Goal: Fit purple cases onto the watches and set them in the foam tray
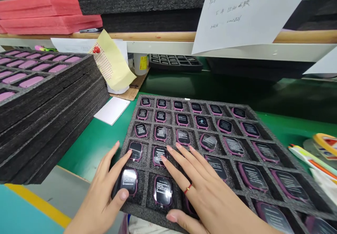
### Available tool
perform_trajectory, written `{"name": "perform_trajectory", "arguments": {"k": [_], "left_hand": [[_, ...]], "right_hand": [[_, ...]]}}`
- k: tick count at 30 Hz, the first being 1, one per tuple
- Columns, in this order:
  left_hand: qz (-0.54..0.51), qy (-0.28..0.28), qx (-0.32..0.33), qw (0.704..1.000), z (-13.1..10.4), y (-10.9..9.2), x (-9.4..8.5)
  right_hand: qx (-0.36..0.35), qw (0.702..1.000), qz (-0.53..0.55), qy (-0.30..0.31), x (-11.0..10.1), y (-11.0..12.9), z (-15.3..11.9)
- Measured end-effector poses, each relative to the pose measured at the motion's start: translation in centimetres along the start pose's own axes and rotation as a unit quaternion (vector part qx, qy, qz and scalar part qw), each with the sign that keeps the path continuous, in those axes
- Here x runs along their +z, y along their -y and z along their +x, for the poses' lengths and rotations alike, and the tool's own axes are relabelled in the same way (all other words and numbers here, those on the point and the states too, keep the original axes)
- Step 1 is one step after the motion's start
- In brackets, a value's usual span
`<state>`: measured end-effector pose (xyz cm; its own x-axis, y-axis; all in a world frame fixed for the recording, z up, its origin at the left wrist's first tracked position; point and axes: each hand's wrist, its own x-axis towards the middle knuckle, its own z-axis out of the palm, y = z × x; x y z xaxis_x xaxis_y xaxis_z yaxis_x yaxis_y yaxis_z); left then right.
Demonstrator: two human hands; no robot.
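Observation:
A dark grey foam tray (151, 176) lies in front of me, with purple-framed smartwatches in its compartments, most showing white text on lit screens. My left hand (101, 188) is at the tray's left edge, fingers spread, one fingertip on the screen of a smartwatch (135, 151) in the left column. Over the middle of the tray, my right hand (202, 184) lies with its fingers stretched out and a red ring on one finger. Its index fingertip touches a smartwatch (158, 155) in the second column. The right hand hides several compartments beneath it.
Stacked black foam trays (52, 114) with purple pieces stand at the left. A white pad (112, 110) lies beside them on the green table (84, 160). Paper sheets hang from a shelf edge (163, 36) ahead. Pens (313, 160) and a tape roll (326, 142) are at the right.

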<state>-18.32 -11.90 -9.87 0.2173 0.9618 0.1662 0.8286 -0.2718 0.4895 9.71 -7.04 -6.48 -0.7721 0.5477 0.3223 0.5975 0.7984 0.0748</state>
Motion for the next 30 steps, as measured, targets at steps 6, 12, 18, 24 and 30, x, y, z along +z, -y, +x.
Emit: {"name": "perform_trajectory", "arguments": {"k": [6, 12, 18, 24, 30], "left_hand": [[0.004, 0.048, -0.026, 0.999, 0.7, -0.5, -0.2], [-0.023, 0.054, -0.056, 0.997, 1.5, -0.2, -1.0], [-0.017, 0.089, -0.083, 0.992, 5.6, -0.2, -1.5], [0.039, 0.126, -0.084, 0.988, 7.9, -0.7, -1.5], [0.053, 0.123, -0.077, 0.988, 8.0, -1.0, -1.5]], "right_hand": [[0.007, 0.998, 0.05, 0.034, 0.5, -0.4, 0.2], [0.011, 0.998, 0.066, 0.021, 0.4, -1.1, 0.2], [0.068, 0.99, 0.097, 0.082, 0.8, -2.9, 1.4], [0.12, 0.968, 0.155, 0.16, 1.5, -4.2, 3.3], [0.119, 0.962, 0.187, 0.162, 1.4, -4.7, 3.9]]}}
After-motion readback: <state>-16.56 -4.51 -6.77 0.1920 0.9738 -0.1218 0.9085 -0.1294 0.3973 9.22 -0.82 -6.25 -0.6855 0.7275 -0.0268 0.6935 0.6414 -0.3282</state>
